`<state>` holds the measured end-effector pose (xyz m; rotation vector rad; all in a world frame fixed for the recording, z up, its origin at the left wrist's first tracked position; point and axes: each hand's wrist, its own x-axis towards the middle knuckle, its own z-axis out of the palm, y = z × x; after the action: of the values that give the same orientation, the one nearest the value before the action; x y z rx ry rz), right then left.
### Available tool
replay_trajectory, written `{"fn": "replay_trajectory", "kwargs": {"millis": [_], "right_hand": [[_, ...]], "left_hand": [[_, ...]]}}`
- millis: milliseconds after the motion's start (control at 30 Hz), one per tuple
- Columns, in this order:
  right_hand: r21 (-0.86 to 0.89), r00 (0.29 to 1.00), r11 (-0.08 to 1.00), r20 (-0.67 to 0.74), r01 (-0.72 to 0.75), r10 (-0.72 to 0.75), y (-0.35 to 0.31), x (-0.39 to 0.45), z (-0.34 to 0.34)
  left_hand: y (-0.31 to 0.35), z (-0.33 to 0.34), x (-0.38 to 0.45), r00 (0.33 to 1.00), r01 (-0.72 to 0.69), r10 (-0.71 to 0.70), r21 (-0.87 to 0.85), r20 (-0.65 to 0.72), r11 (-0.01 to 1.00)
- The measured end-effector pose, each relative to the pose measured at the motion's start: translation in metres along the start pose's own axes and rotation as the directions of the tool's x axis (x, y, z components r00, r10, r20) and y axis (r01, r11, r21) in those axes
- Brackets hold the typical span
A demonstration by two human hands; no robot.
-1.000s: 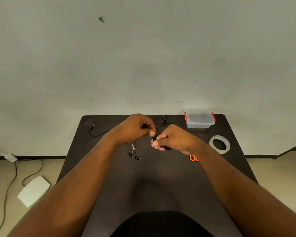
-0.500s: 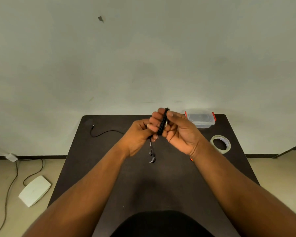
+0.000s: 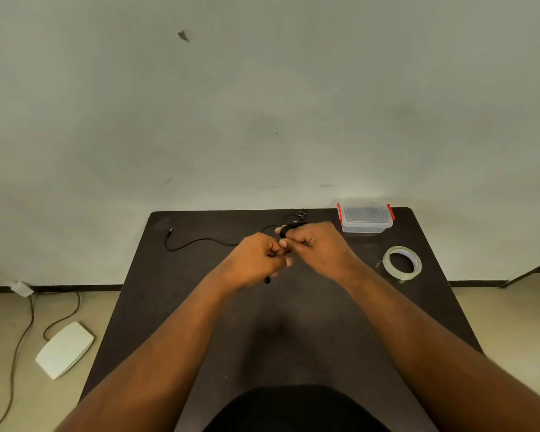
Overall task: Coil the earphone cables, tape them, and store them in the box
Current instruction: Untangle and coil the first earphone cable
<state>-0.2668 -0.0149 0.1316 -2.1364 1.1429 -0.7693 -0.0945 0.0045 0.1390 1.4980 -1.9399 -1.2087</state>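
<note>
Both hands meet above the middle of the dark worktop [image 3: 293,338]. The right hand [image 3: 317,244] has its grip clamped on a black coiled earphone cable [image 3: 289,228], which arcs over its fingers; the left hand [image 3: 258,257] has its fingers curled against the same bundle, pinching the lower part, and a small black end [image 3: 267,280] hangs just below it. A second earphone cable [image 3: 200,241] lies loose on the worktop, running from a plug near the far left corner toward the hands, with its earbuds [image 3: 300,214] at the far edge. A clear plastic box [image 3: 364,218] with red latches stands at the far right of the worktop, lid on, near the right hand but apart from it. A roll of clear tape [image 3: 402,265] lies flat to the right, nearer than the box. The forearms cover the central worktop. Behind stands a plain pale wall [image 3: 262,104] bearing a small dark mark [image 3: 183,36]. On the beige floor [image 3: 0,338] at left lie a white flat device [image 3: 64,349] and a dark trailing cord [image 3: 22,332].
</note>
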Motion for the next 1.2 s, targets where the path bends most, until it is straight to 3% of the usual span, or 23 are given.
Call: {"fn": "replay_trajectory", "kwargs": {"millis": [100,200,367,533,633,800,900,967,1033,1133,1200], "right_hand": [[-0.097,0.994,0.994,0.1,-0.042,0.051,0.007,-0.003,0.001],[-0.084,0.985,0.993,0.148,-0.08,0.092,0.006,-0.005,0.002],[-0.087,0.954,0.983,0.24,-0.164,0.18,0.007,-0.001,0.003],[0.075,0.927,0.949,0.252,-0.306,0.279,0.01,-0.003,0.004],[0.269,0.897,0.876,0.31,-0.4,0.315,0.011,-0.006,0.005],[0.628,0.794,0.504,0.559,-0.593,0.238,0.013,-0.015,-0.001],[0.722,0.804,0.355,0.554,-0.593,0.217,0.012,-0.018,-0.002],[0.747,0.808,0.309,0.527,-0.589,0.264,0.011,-0.018,0.0],[0.737,0.797,0.314,0.51,-0.598,0.322,0.012,-0.018,0.003],[0.713,0.785,0.348,0.48,-0.609,0.391,0.012,-0.018,0.006],[0.73,0.786,0.338,0.437,-0.594,0.438,0.01,-0.018,0.01]], "left_hand": [[0.001,-0.008,0.002,0.999,0.05,-0.049,0.212,-0.008,0.976],[0.005,-0.014,0.005,0.997,0.051,-0.018,0.467,-0.076,0.883],[0.012,-0.023,0.009,0.99,-0.051,0.12,0.6,-0.075,0.798],[0.016,-0.031,0.014,0.975,-0.178,0.222,0.562,-0.01,0.808],[0.017,-0.036,0.016,0.961,-0.262,0.269,0.496,0.059,0.828],[0.014,-0.042,0.016,0.929,-0.371,0.34,0.317,0.149,0.873],[0.005,-0.036,0.013,0.937,-0.337,0.347,0.148,-0.043,0.93],[-0.002,-0.025,0.012,0.925,-0.301,0.322,0.13,-0.2,0.945],[-0.01,-0.011,0.008,0.888,-0.258,0.317,0.209,-0.334,0.943],[-0.021,0.013,-0.001,0.776,-0.221,0.4,0.385,-0.487,0.896],[-0.027,0.03,-0.01,0.793,-0.234,0.34,0.262,-0.505,0.936]]}}
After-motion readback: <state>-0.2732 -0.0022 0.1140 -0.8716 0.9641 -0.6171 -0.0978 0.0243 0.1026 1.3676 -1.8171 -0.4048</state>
